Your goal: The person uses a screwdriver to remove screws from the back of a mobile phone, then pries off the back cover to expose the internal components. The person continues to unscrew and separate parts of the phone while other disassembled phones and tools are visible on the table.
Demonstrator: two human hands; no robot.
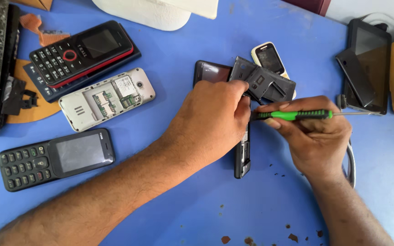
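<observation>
While I look down at the blue table (183, 54), my two hands meet just right of centre, over a dark phone being taken apart.

Left hand: my left hand (213, 120) comes in from 8 o'clock and lies on top of the dark phone (242, 157), fingers curled and pressed onto its upper part, holding it down.

Right hand: my right hand (315, 136) comes in from 5 o'clock, fingers closed around a green-handled screwdriver (297, 115).

Screwdriver axis: it lies nearly level, along the 3-to-9 o'clock line. One end reaches toward my left fingers at 9 o'clock; a thin metal shaft sticks out past my hand toward 3 o'clock.

Dark phone: its long axis runs from 12 to 6 o'clock, so the screwdriver crosses it at about a right angle. Only its lower end shows below my left hand; the rest is hidden.

Key relation: the phone sits at 9 o'clock from my right grip, very near, with my left hand already on it. I cannot tell whether the tool touches the phone; my left fingers cover that spot.

Loose back cover: a dark grey plastic shell (263, 82) lies tilted at 12 o'clock from my hands, resting over a small white phone (270, 57).

Other phones, toward 9 and 10 o'clock: a silver phone with its back open (108, 98), a black and red keypad phone (80, 52), and a black keypad phone (53, 159).

Far right, 2 o'clock: a dark tablet (370, 64).
</observation>
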